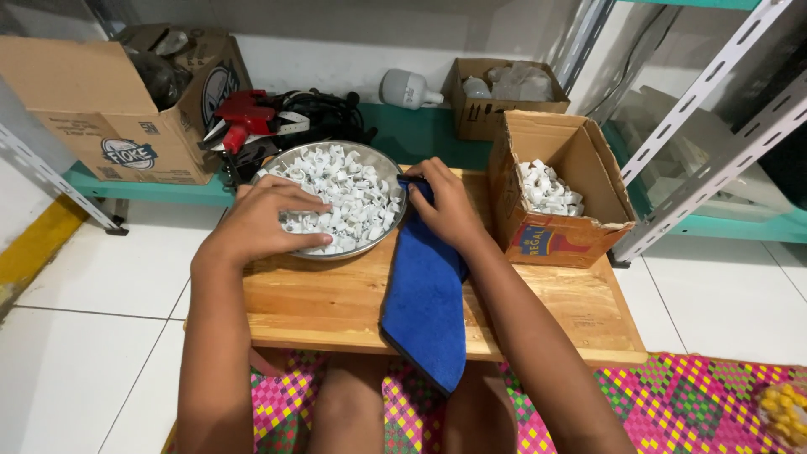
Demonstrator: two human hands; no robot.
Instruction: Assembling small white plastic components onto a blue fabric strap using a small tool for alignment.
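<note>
A round metal bowl (382, 164) full of small white plastic clips (345, 189) sits on a low wooden table (336, 303). My left hand (265, 219) reaches into the bowl from the left, fingers resting among the clips. My right hand (450, 206) presses on the top end of a blue cloth (424, 294), right beside the bowl's rim. The cloth lies along the table and hangs over its front edge. Whether either hand pinches a clip is hidden.
An open cardboard box (588, 168) holding more white clips stands at the table's right. Behind are a large cardboard box (109, 101), a red tool with black cables (252, 113), a white bulb (408, 88) and a small box (496, 92). Metal shelving (714, 126) stands right.
</note>
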